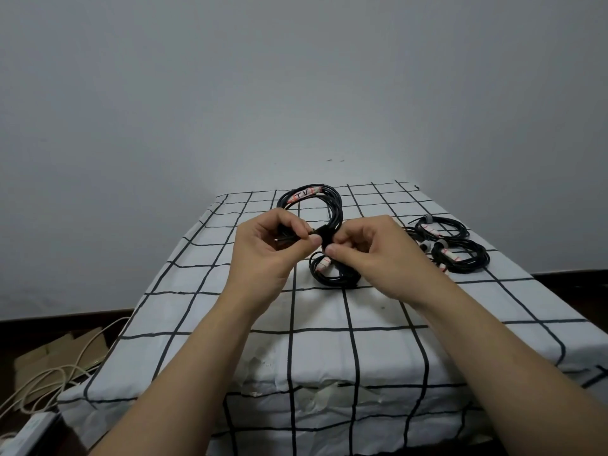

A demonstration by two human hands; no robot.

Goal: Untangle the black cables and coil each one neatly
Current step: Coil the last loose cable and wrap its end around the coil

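The left hand [266, 248] and right hand [370, 255] both pinch the black cable [339, 209] at its middle, side by side. One loop points away, one back.

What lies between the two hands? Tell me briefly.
In the head view, a short bunched stretch of the black cable, pinched by both the left hand and the right hand.

Black cables [324, 205] — looped, label-tagged

beside a white grid-patterned tablecloth [378, 343], cardboard [56, 353], cream cords [52, 370] and a power strip [31, 429] lie on the floor [19, 343].
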